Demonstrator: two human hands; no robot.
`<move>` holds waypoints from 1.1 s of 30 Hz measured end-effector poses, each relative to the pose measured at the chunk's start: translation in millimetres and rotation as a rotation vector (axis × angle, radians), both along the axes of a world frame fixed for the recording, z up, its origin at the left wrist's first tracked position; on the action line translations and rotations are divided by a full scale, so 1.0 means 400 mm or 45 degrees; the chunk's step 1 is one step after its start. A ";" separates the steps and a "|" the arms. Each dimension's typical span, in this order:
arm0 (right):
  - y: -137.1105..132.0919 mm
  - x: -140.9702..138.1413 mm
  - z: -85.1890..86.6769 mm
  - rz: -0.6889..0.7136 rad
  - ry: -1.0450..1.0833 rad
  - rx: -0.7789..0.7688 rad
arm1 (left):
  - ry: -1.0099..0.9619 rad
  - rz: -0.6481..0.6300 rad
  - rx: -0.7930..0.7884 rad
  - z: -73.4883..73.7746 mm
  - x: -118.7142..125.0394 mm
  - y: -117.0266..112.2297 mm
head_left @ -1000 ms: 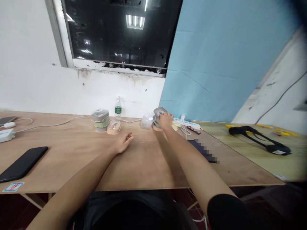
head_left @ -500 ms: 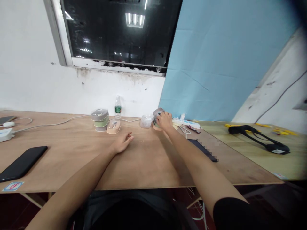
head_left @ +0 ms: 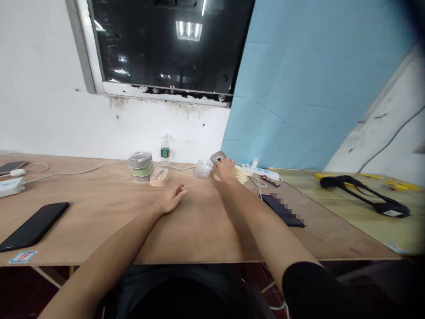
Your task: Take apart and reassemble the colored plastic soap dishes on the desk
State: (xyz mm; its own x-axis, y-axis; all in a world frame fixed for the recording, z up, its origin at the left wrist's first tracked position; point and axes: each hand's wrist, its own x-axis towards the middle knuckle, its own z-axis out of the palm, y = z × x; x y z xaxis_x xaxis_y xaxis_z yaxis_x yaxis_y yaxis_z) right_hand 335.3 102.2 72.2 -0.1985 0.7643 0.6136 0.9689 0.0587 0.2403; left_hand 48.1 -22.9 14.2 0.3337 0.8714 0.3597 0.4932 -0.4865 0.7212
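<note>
Your right hand (head_left: pixel 226 170) has now moved the grey round case (head_left: pixel 216 157) closer to the clear plastic container (head_left: pixel 203 169) and grips it, while your open left hand (head_left: pixel 171 199) rests apart on the plywood table (head_left: pixel 99 221)

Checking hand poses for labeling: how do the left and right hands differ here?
The left hand lies palm down on the plywood table, while the right hand is raised at the gray round case. The left hand holds nothing; the right hand's fingers are on the case. The right hand sits farther back on the table than the left, beside the clear plastic tub. Both hands are bare.
</note>
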 end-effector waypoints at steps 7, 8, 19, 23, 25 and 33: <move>0.016 0.002 0.016 -0.014 0.062 -0.014 | 0.053 0.005 0.007 0.000 -0.003 0.001; 0.012 0.006 0.016 0.002 0.065 -0.026 | 0.056 0.007 0.011 0.001 -0.004 0.001; -0.031 0.053 0.001 0.036 0.038 -0.083 | 0.032 -0.014 0.017 -0.004 0.000 0.005; 0.003 0.049 -0.005 0.044 0.131 -0.084 | 0.046 -0.011 0.010 -0.003 -0.003 0.003; 0.020 0.042 -0.009 0.045 0.196 -0.088 | 0.058 -0.001 0.012 0.000 -0.003 0.001; 0.028 0.030 0.012 0.032 0.309 0.001 | 0.088 -0.008 0.030 0.004 -0.002 -0.002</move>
